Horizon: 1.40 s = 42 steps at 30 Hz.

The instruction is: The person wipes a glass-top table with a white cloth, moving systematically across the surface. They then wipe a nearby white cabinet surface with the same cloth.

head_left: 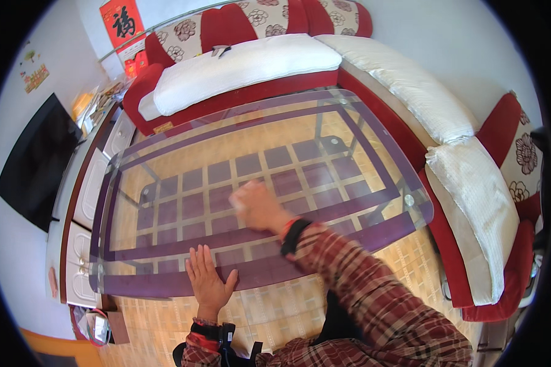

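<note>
A glass coffee table with purple bands along its edges stands in front of me; a checkered purple lower shelf shows through the glass. My left hand lies palm down on the near purple edge, fingers stretched and spread. Farther in, toward the middle of the glass, my right hand is curled closed and looks low against the tabletop. Motion blurs it, and a pale patch shows by its fingers. What it grips, if anything, I cannot make out.
A red sofa with white covers wraps the far and right sides. Dark pliers-like tools lie on the far cover. At left, a television stands by a white cabinet. A small box sits on the floor.
</note>
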{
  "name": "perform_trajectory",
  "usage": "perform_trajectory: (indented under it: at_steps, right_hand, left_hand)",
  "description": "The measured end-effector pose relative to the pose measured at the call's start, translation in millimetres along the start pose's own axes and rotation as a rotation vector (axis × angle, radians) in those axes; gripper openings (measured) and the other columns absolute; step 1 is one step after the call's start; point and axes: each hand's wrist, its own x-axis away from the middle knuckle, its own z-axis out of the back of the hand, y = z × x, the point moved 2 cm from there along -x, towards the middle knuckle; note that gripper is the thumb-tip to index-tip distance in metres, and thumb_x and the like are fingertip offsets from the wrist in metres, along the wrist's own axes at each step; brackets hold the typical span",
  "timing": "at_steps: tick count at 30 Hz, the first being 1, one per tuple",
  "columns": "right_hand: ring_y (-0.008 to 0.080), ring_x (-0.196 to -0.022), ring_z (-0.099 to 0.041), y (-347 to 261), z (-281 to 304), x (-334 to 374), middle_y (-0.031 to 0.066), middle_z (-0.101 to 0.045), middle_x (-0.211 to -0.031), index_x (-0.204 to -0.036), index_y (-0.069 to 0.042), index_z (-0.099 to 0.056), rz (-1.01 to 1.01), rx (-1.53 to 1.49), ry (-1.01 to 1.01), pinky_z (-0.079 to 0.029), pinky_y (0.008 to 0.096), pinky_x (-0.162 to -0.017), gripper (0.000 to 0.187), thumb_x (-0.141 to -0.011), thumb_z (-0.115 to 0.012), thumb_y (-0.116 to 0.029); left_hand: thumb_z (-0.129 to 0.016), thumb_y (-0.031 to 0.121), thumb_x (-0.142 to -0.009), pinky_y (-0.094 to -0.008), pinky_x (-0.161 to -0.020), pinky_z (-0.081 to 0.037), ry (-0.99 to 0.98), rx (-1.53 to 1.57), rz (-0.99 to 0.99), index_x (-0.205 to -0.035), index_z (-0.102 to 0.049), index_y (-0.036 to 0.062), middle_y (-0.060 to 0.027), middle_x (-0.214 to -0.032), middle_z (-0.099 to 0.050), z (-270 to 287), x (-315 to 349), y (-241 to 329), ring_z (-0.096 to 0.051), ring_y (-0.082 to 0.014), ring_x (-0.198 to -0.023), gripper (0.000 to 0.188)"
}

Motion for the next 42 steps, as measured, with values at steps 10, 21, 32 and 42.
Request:
perform_trajectory:
  at_steps: [10, 21, 32, 42]
  right_hand:
    - [0.0378, -0.099, -0.063, 119.3, 73.8, 59.5, 0.0132, -0.071, -0.098, -0.093, -0.01, -0.07, -0.106, 0.008, 0.195, -0.049, 0.0496, -0.089, 0.021, -0.084, -0.057, -0.022]
    - [0.032, -0.139, -0.039, 350.4, 151.4, 190.3, 0.0136, -0.048, -0.145, -0.148, -0.011, -0.044, -0.887, 0.481, -0.117, -0.024, 0.0487, -0.12, 0.057, -0.098, -0.051, -0.039]
    - [0.0345, -0.1, -0.059, 78.7, -35.2, -63.9, 0.0121, -0.067, -0.096, -0.097, -0.006, -0.066, -0.146, 0.073, 0.092, -0.048, 0.0488, -0.085, 0.027, -0.08, -0.063, -0.027]
    - [0.0336, -0.119, -0.056, 12.1, -32.2, -59.9, 0.0095, -0.067, -0.12, -0.116, -0.009, -0.065, 0.038, 0.003, -0.112, -0.041, 0.0474, -0.104, 0.033, -0.09, -0.055, -0.027]
  left_hand:
    - [-0.066, 0.046, -0.087, -0.0532, -0.122, -0.009, -0.039, 0.013, -0.025, -0.153, -0.023, -0.0062, -0.0236, -0.157, -0.03, 1.7, 1.3, 1.6, -0.018, -0.0421, -0.15, 0.095]
    - [-0.069, 0.047, -0.081, -0.0549, -0.122, -0.01, -0.067, 0.017, -0.002, -0.152, -0.026, -0.0041, -0.0238, -0.156, -0.032, 1.3, -3.5, -1.2, -0.022, -0.0425, -0.149, 0.097]
    - [-0.07, 0.047, -0.081, -0.0546, -0.122, -0.011, -0.039, 0.001, 0.008, -0.152, -0.027, -0.0037, -0.0242, -0.156, -0.032, 2.2, -4.0, 0.6, -0.022, -0.0424, -0.149, 0.098]
    - [-0.07, 0.049, -0.082, -0.0559, -0.121, -0.011, -0.009, 0.043, -0.005, -0.151, -0.028, -0.0057, -0.0251, -0.154, -0.034, 0.6, -1.1, -1.7, -0.022, -0.0435, -0.149, 0.098]
